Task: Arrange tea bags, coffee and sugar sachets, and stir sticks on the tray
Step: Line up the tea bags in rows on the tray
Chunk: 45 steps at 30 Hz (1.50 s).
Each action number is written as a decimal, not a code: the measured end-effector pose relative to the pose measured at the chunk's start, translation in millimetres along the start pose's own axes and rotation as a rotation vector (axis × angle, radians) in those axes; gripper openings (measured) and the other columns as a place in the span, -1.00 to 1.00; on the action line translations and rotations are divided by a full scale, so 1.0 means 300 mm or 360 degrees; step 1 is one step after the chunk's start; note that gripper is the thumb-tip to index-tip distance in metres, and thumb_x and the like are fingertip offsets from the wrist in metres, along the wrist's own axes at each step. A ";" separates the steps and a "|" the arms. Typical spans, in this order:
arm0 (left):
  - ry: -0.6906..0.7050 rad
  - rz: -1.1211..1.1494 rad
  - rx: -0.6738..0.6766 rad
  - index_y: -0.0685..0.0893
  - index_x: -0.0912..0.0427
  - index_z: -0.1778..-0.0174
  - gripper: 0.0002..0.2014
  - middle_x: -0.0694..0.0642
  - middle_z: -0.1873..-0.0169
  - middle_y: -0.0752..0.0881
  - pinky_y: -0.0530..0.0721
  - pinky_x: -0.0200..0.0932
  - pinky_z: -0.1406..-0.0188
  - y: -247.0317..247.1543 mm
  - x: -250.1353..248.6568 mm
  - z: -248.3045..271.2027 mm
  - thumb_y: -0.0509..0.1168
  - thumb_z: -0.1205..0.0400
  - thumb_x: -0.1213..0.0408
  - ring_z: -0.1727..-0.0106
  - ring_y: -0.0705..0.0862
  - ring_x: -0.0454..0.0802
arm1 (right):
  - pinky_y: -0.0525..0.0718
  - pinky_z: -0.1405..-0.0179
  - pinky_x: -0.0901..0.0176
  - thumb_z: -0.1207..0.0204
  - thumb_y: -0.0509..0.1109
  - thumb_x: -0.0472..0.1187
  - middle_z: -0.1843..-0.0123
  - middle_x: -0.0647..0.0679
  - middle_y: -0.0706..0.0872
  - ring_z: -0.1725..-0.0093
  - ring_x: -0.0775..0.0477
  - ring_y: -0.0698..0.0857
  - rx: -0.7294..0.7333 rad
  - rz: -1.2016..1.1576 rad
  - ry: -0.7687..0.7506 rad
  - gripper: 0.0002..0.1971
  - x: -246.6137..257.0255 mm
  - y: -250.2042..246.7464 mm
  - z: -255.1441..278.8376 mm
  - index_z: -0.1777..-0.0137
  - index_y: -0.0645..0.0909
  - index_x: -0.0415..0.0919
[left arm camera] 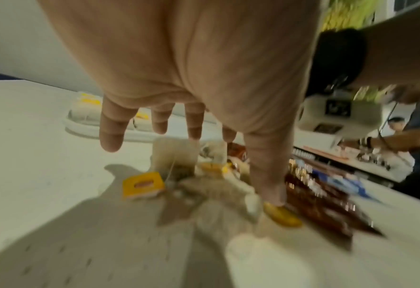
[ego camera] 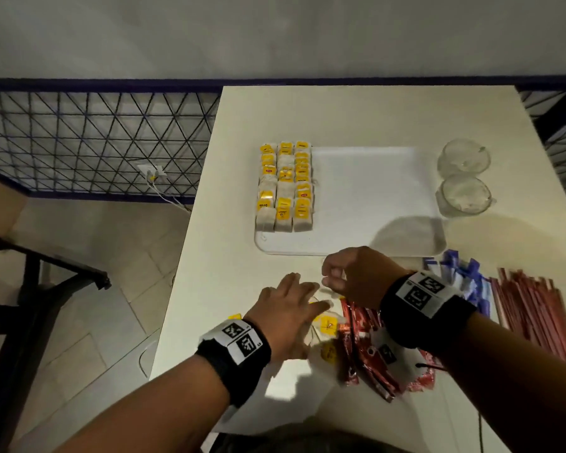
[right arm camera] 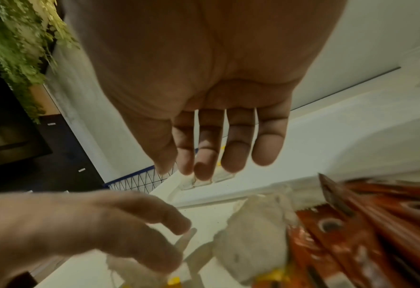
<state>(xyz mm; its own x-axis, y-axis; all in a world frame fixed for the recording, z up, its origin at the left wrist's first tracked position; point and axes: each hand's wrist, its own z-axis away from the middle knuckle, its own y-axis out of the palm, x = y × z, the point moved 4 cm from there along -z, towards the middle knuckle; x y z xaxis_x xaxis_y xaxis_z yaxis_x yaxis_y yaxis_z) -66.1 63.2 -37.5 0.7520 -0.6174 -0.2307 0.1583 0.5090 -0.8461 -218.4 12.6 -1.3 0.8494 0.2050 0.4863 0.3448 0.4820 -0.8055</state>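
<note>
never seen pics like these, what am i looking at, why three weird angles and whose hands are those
There is no machine here. A person is working with bare hands and wearing three cameras. The big picture comes from the head camera, looking down at a white table. The other two come from cameras strapped to each wrist, looking along the palm to the fingers, so they look stretched and blurry.

On the table lies a white tray with three rows of tea bags along its left side. Two glass cups stand to its right. Nearer the person lie loose tea bags, red sachets, blue sachets and long red sticks.

The left hand is spread flat over the loose tea bags. The right hand hangs relaxed beside it and seems to hold nothing.
</note>
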 end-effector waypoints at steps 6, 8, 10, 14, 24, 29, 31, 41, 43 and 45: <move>0.0060 -0.0298 -0.0046 0.32 -0.29 -0.47 -0.27 0.13 -0.54 0.40 0.65 0.29 -0.03 0.080 -0.047 -0.021 0.49 -0.41 -0.12 -0.48 0.43 0.35 | 0.53 0.03 0.25 -0.62 0.28 -0.01 0.05 0.07 0.66 0.04 0.05 0.60 0.0296 0.0070 -0.0029 -0.80 -0.074 -0.011 0.158 -0.13 0.63 -0.03; 0.0012 -0.0321 -0.0196 0.49 -0.19 -0.30 -0.50 0.12 -0.35 0.59 0.72 0.08 0.27 0.103 -0.026 -0.029 0.44 -0.44 -0.04 -0.20 0.65 0.26 | 0.59 -0.04 0.22 -0.62 0.27 -0.02 0.03 0.10 0.64 0.00 0.06 0.62 0.0395 0.0052 -0.0017 -0.83 -0.097 0.002 0.200 -0.12 0.61 0.00; -0.0046 -0.0208 -0.0313 0.52 -0.07 -0.22 -0.66 0.17 -0.25 0.65 0.73 0.03 0.35 0.121 -0.006 -0.029 0.29 -0.51 0.05 -0.02 0.68 0.24 | 0.60 -0.06 0.21 -0.63 0.24 0.00 0.00 0.11 0.66 0.01 0.09 0.61 0.0407 0.0079 -0.0070 -0.82 -0.116 0.013 0.232 -0.11 0.60 0.01; -0.0269 0.0056 -0.0376 0.58 0.10 -0.24 -0.56 0.27 -0.28 0.61 0.75 0.06 0.17 0.140 -0.001 -0.034 0.45 -0.44 0.31 -0.08 0.65 0.30 | 0.55 0.02 0.22 -0.63 0.24 0.03 0.05 0.16 0.62 0.04 0.12 0.59 0.0351 0.0060 -0.0145 -0.80 -0.130 -0.001 0.266 -0.10 0.62 0.01; -0.0608 0.1443 -0.0759 0.62 0.07 -0.03 -0.79 -0.04 0.22 0.59 0.49 -0.39 0.28 -0.058 0.056 0.022 0.17 -0.68 0.46 0.31 0.52 -0.17 | 0.60 -0.10 0.10 -0.57 0.30 -0.09 0.04 0.16 0.60 0.04 0.06 0.60 0.0053 -0.0131 -0.0160 -0.75 -0.084 -0.074 0.143 -0.22 0.60 0.06; -0.0501 0.2560 -0.0704 0.58 0.13 0.10 -0.92 0.14 0.29 0.55 0.49 -0.16 0.45 -0.142 0.073 0.058 0.28 -0.67 0.39 0.41 0.51 0.00 | 0.43 -0.05 0.36 -0.53 0.41 -0.16 -0.23 0.12 0.54 -0.01 0.19 0.49 -0.0101 -0.0364 -0.0289 -0.58 0.022 -0.089 0.050 -0.39 0.52 0.04; -0.0399 0.2854 -0.0683 0.57 0.15 0.06 -0.92 0.16 0.25 0.57 0.45 -0.15 0.45 -0.162 0.083 0.059 0.32 -0.56 0.34 0.43 0.52 0.00 | 0.48 -0.01 0.42 -0.50 0.47 -0.15 -0.26 0.16 0.53 -0.04 0.19 0.55 -0.0153 -0.0508 -0.0309 -0.54 0.058 -0.097 0.021 -0.39 0.53 0.09; -0.0223 0.3695 -0.0306 0.68 0.30 -0.07 -0.39 0.22 0.24 0.65 0.58 -0.06 0.40 -0.182 0.124 0.028 0.56 -0.12 0.13 0.28 0.68 0.20 | 0.42 0.29 0.62 -0.51 0.48 -0.12 0.17 0.23 0.65 0.28 0.22 0.56 -0.0276 -0.0709 -0.0079 -0.81 0.145 -0.092 -0.072 -0.11 0.69 0.01; -0.0286 0.3536 -0.0383 0.71 0.25 -0.10 -0.48 0.17 0.26 0.67 0.58 -0.12 0.46 -0.187 0.123 0.029 0.47 -0.35 -0.04 0.29 0.70 0.17 | 0.40 0.36 0.56 -0.51 0.47 -0.09 0.33 0.32 0.61 0.37 0.29 0.54 -0.0247 -0.0742 -0.0044 -0.86 0.147 -0.085 -0.074 -0.06 0.69 0.06; -0.0403 0.3361 -0.0478 0.57 0.28 -0.24 -0.47 0.15 0.24 0.66 0.54 -0.20 0.55 -0.186 0.131 0.029 0.36 -0.48 -0.02 0.36 0.67 0.12 | 0.38 0.41 0.53 -0.52 0.46 -0.06 0.43 0.39 0.60 0.44 0.32 0.54 -0.0201 -0.0825 -0.0041 -0.92 0.147 -0.087 -0.073 0.01 0.68 0.07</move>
<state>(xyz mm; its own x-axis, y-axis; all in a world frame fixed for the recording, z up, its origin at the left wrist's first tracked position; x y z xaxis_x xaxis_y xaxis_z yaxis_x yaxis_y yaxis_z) -39.7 15.7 4.9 -0.3259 0.6822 -0.6545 -0.8730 0.0485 0.4853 -181.2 -9.4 33.7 0.5452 -0.0113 0.8382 0.7634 0.4198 -0.4909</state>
